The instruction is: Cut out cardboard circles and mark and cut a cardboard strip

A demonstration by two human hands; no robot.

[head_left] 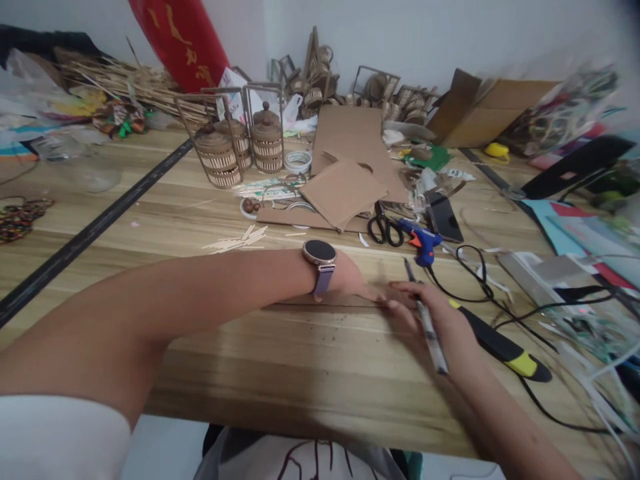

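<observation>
My left hand (353, 277), with a watch (320, 253) on its wrist, is low over the wooden table, its fingers bent down onto a thin brown strip (300, 306) and partly blurred. The strip lies flat in front of me, and the hand covers part of it. Close by on the right, my right hand (440, 310) is closed around a pen (434, 343) with a clear barrel. The pen's dark end (409, 268) points away from me, and the right fingertips are near the strip's right end.
Beyond my hands lie black scissors (385, 230), a blue glue gun (423, 241), a phone (444, 217) and cardboard pieces (345, 190). A black-and-yellow tool (500, 340) and cables are on the right. Thin sticks (240, 240) and bamboo lantern-like baskets (217, 157) stand farther left.
</observation>
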